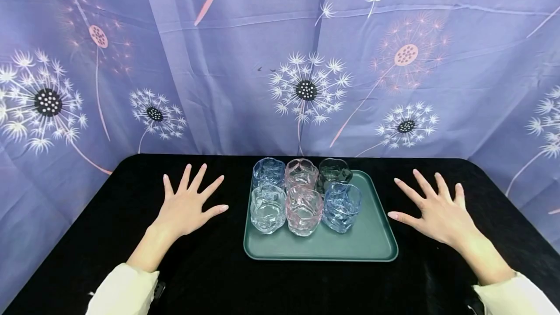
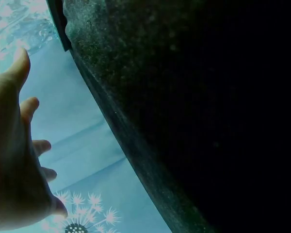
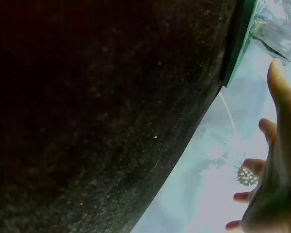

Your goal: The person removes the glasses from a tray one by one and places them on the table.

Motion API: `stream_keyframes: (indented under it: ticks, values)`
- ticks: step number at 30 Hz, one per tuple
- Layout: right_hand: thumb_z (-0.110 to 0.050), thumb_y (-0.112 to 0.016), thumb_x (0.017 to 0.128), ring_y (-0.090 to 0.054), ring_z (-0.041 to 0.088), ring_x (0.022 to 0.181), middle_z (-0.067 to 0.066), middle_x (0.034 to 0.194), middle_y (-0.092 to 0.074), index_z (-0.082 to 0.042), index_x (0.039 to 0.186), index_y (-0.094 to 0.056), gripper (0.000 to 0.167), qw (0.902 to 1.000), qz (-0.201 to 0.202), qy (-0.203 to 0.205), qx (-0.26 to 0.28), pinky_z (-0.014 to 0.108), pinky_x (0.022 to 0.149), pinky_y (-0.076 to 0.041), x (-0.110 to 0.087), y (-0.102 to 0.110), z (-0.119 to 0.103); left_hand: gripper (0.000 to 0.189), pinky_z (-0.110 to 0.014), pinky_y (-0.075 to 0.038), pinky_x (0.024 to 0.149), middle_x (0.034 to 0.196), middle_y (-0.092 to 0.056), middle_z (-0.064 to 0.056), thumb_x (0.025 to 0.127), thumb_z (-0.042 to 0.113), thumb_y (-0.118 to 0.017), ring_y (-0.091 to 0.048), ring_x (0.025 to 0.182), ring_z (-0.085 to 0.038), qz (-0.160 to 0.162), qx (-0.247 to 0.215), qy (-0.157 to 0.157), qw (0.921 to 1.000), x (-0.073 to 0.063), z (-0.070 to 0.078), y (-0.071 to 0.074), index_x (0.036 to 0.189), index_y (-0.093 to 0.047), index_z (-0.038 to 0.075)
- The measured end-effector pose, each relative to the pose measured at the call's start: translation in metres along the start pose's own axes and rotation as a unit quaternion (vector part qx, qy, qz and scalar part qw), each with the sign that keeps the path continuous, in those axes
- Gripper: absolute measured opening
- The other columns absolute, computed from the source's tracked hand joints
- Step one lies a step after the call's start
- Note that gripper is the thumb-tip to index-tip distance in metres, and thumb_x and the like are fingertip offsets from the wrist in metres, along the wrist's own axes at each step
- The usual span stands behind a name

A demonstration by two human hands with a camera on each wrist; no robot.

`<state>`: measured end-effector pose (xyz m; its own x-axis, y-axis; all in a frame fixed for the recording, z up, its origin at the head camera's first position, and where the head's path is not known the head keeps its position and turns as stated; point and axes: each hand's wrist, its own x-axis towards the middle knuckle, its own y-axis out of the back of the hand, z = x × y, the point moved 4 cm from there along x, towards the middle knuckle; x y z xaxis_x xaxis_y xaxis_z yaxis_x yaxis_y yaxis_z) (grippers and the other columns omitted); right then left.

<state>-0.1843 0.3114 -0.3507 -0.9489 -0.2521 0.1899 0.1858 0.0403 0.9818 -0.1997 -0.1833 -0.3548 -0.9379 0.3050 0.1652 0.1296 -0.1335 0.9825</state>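
Several wavy-sided drinking glasses stand in two rows on a green tray (image 1: pixel 323 252). In the back row are a blue glass (image 1: pixel 269 171), a pink glass (image 1: pixel 301 173) and a dark grey glass (image 1: pixel 334 171). The front row has a clear glass (image 1: pixel 268 210), a second pink glass (image 1: pixel 304 212) and a second blue glass (image 1: pixel 341 208). My left hand (image 1: pixel 184 210) is left of the tray, fingers straight and spread, holding nothing. On the tray's right side my right hand (image 1: pixel 442 215) is likewise spread, apart from the tray and glasses.
A black cloth (image 1: pixel 306 286) covers the table beneath the tray. Behind the table hangs a purple curtain (image 1: pixel 236 86) with dandelion prints, which also runs along both sides. The tray's right part (image 1: pixel 376 227) is bare green surface.
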Motion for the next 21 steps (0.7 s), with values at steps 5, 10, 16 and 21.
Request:
stream_keyframes:
  ticks: [5, 10, 16, 21]
  values:
    - [-0.058, -0.057, 0.081, -0.028, 0.049, 0.12, 0.021, 0.14, -0.031, -0.026, 0.145, -0.025, 0.078, 0.9988, 0.002, 0.03, 0.039, 0.069, 0.086, -0.018, 0.001, 0.004, -0.007, 0.071, -0.068, 0.007, 0.096, 0.15, -0.015, -0.015, 0.084, 0.064, -0.044, 0.0, 0.136, -0.037, 0.001, 0.003, -0.006, 1.0, 0.0, 0.0, 0.003, 0.142, -0.034, 0.026]
    - [-0.037, -0.067, 0.082, -0.052, 0.028, 0.097, 0.013, 0.108, -0.054, -0.009, 0.127, -0.05, 0.056, 0.9832, -0.009, 0.096, 0.154, 0.045, 0.074, -0.041, 0.001, 0.004, -0.019, 0.072, -0.066, 0.001, 0.098, 0.149, -0.017, -0.016, 0.085, 0.064, -0.043, -0.003, 0.136, -0.036, 0.001, -0.003, -0.015, 0.9999, 0.001, 0.001, 0.004, 0.143, -0.034, 0.022]
    - [-0.019, -0.067, 0.084, -0.049, 0.003, 0.068, 0.001, 0.086, -0.051, -0.003, 0.112, -0.056, 0.034, 0.9367, -0.111, 0.135, 0.303, 0.023, 0.054, -0.042, 0.0, -0.005, -0.028, 0.075, -0.063, -0.007, 0.101, 0.149, -0.018, -0.016, 0.084, 0.065, -0.044, -0.006, 0.137, -0.035, 0.006, -0.013, -0.025, 0.9996, 0.003, 0.003, 0.007, 0.143, -0.033, 0.02]
    - [-0.017, -0.065, 0.085, -0.048, 0.005, 0.068, 0.0, 0.084, -0.053, -0.001, 0.107, -0.058, 0.028, 0.9179, -0.173, 0.119, 0.336, 0.024, 0.053, -0.041, 0.0, -0.011, -0.028, 0.078, -0.062, -0.011, 0.101, 0.149, -0.019, -0.014, 0.083, 0.067, -0.043, -0.009, 0.136, -0.034, 0.009, -0.022, -0.032, 0.9992, 0.006, 0.007, 0.009, 0.144, -0.032, 0.02]
